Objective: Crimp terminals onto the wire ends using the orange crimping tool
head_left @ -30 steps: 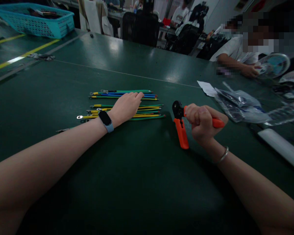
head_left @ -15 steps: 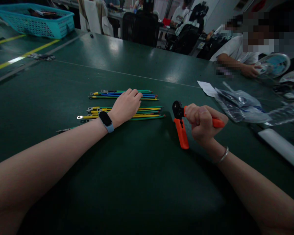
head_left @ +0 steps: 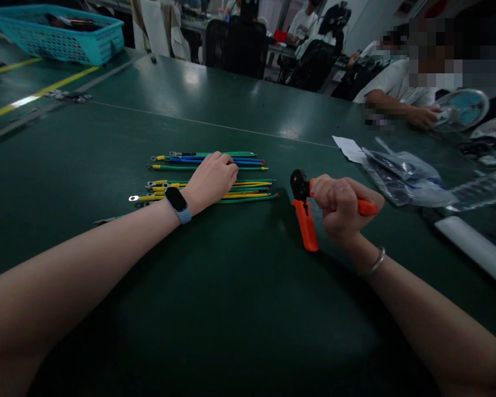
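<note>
Bent over the wires, my left hand [head_left: 213,179] has its fingers curled down on a green wire with yellow sleeves [head_left: 169,167]; its fingertips are hidden. Short blue wires [head_left: 248,162] and another green wire [head_left: 231,154] lie just beyond. Closer to me lies a bundle of yellow and green wires [head_left: 248,195] with metal ring lugs at their left ends, partly under my left wrist. My right hand [head_left: 339,207] is closed around one orange handle of a crimping tool [head_left: 306,226]. Its black head points up-left, and its other handle hangs spread apart.
Clear plastic bags [head_left: 409,176] and a white paper [head_left: 349,149] lie at the right, near a long white object [head_left: 473,251]. A turquoise basket [head_left: 66,41] stands back left, with small metal parts [head_left: 68,96] before it. Across the table, a person [head_left: 392,82] holds a fan [head_left: 463,110].
The green wire with yellow sleeves has shifted slightly toward me and left, apart from the blue wires. My left hand has barely moved; my right hand and the crimping tool stay put.
</note>
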The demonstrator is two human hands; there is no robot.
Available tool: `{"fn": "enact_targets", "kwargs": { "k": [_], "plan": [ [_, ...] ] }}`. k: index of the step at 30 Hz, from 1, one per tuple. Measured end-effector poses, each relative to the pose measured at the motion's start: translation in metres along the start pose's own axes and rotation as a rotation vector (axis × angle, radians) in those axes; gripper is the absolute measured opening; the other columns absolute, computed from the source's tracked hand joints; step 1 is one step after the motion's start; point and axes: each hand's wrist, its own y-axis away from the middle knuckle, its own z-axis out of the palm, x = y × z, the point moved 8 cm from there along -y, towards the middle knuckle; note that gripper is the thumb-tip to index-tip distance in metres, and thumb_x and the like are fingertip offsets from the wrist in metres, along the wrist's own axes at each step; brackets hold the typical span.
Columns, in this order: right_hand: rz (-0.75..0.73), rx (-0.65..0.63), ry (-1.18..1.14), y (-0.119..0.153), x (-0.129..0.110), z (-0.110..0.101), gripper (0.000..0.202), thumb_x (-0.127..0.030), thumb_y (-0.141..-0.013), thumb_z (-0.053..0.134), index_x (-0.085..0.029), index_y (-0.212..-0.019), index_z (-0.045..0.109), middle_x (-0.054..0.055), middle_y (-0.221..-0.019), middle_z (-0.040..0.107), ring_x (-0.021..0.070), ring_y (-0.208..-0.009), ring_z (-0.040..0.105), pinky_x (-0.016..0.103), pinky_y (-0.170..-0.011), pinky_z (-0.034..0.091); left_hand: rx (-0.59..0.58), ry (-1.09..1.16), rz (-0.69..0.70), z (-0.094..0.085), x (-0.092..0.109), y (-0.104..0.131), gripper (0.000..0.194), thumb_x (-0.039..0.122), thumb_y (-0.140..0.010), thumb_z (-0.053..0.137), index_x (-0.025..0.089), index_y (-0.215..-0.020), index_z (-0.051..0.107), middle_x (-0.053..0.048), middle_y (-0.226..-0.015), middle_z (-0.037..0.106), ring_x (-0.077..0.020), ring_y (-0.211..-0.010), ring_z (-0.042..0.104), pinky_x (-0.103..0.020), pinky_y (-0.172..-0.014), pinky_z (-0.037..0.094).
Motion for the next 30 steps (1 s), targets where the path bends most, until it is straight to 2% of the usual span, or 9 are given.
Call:
{"fn": "enact_targets", "kwargs": {
  "k": [5,10,14,18,22,30],
  "plan": [
    [0.007,-0.001,-0.005,0.0,-0.001,0.0,0.047,-0.029,-0.094,0.057,-0.023,-0.051,0.038,-0.006,-0.046,0.032,0.0091,-0.042,0.033,0.033,-0.049,0.032,-0.006,0.007,0.029,-0.001,0.003,0.0,0.035,0.022,-0.103,0.044,0.007,-0.102,0.076,-0.015,-0.1,0.074,-0.026,-0.095,0.058,-0.046,-0.089,0.049],
    [0.005,0.0,-0.007,0.0,0.001,0.0,0.047,-0.029,-0.094,0.056,-0.022,-0.052,0.038,-0.006,-0.045,0.032,0.0086,-0.042,0.034,0.032,-0.05,0.033,0.063,0.054,0.048,-0.006,0.005,-0.001,0.032,0.02,-0.102,0.046,0.007,-0.101,0.075,-0.016,-0.107,0.073,-0.0273,-0.102,0.058,-0.048,-0.093,0.048],
    [0.014,0.002,0.002,0.0,0.001,0.0,0.047,-0.031,-0.093,0.057,-0.022,-0.051,0.037,-0.006,-0.045,0.031,0.0088,-0.042,0.033,0.032,-0.049,0.032,0.077,0.06,0.148,-0.008,0.012,0.002,0.03,0.012,-0.1,0.044,0.007,-0.112,0.071,-0.016,-0.121,0.068,-0.0263,-0.108,0.061,-0.047,-0.095,0.051],
    [0.034,0.008,0.013,0.0,0.001,0.0,0.048,-0.032,-0.093,0.057,-0.022,-0.051,0.037,-0.006,-0.045,0.031,0.0088,-0.042,0.033,0.032,-0.05,0.033,0.068,0.112,0.259,-0.01,0.02,0.006,0.039,0.004,-0.098,0.037,0.008,-0.127,0.063,-0.016,-0.135,0.06,-0.0227,-0.114,0.062,-0.041,-0.098,0.054],
    [0.021,0.014,0.034,0.001,0.002,-0.002,0.048,-0.032,-0.093,0.058,-0.022,-0.05,0.037,-0.006,-0.044,0.032,0.0087,-0.042,0.034,0.032,-0.05,0.033,0.084,0.156,0.371,-0.013,0.028,0.009,0.039,0.005,-0.1,0.035,0.01,-0.126,0.063,-0.013,-0.132,0.062,-0.0204,-0.119,0.061,-0.039,-0.105,0.052],
    [-0.006,0.007,0.02,0.0,0.0,-0.001,0.047,-0.03,-0.093,0.056,-0.023,-0.051,0.038,-0.006,-0.045,0.032,0.009,-0.041,0.033,0.033,-0.049,0.033,0.136,0.106,0.485,-0.017,0.036,0.013,0.033,0.008,-0.101,0.039,0.007,-0.124,0.063,-0.014,-0.128,0.065,-0.0212,-0.119,0.062,-0.039,-0.107,0.051]
  ]
}}
